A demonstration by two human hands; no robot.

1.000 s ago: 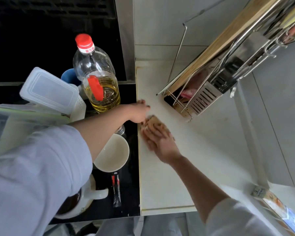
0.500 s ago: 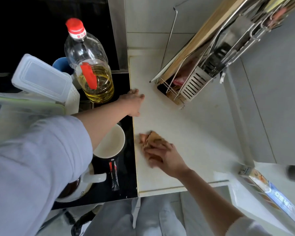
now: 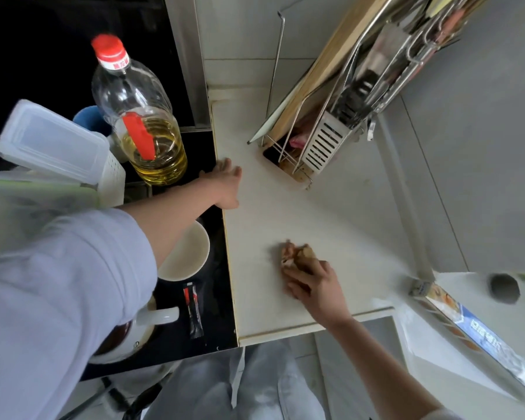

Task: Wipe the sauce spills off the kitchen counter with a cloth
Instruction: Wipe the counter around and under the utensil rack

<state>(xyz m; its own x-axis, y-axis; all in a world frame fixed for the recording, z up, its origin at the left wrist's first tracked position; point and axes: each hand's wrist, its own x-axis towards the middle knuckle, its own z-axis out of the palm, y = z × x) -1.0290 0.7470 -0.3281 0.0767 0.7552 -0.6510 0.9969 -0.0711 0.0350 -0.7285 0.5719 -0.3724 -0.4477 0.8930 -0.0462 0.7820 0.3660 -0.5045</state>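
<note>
Right hand (image 3: 314,283) presses crumpled brown cloth (image 3: 297,256) under curled fingers near front edge of white desk (image 3: 331,213); left hand (image 3: 226,186) flat, fingers straight, on left edge.

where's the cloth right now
In the head view, the cloth lies bunched on the white counter near its front edge, under the right hand, right of the black stovetop.

Premises are a domestic kitchen: black cooktop (image 3: 215,153) beside a pale surface (image 3: 331,213), oil bottle (image 3: 140,116), white bowl (image 3: 185,253), metal utensil rack (image 3: 340,122) against tiled wall (image 3: 240,31).
</note>
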